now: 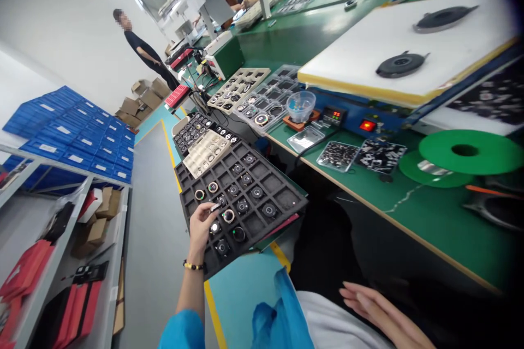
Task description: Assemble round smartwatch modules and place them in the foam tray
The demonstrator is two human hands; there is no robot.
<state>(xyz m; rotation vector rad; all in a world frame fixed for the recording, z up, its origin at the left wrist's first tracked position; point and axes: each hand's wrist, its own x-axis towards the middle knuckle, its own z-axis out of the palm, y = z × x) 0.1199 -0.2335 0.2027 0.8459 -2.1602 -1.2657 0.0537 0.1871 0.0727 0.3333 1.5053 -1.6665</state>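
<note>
My left hand [200, 226] reaches over a black foam tray [282, 185] divided into square compartments. Its thumb and fingers pinch a small, shiny watch part [215, 207] above the tray's left side; its exact kind is too small to tell. Round black watch cases [269, 210] sit in several compartments. Near my fingers lie gold-rimmed watch parts [228, 215] and a black ring-shaped one [238, 234]. My right hand [374, 308] hangs low at the bottom right, away from the tray, with its fingers stretched out and nothing in them.
A cream tray [207, 152] overlaps the foam tray's far end. On the green bench [429, 229] at right are a heated plate with a white pad [368, 54], small-parts boxes [338, 156] and a green spool [470, 151]. Shelves [118, 262] stand left; a person [143, 52] stands behind.
</note>
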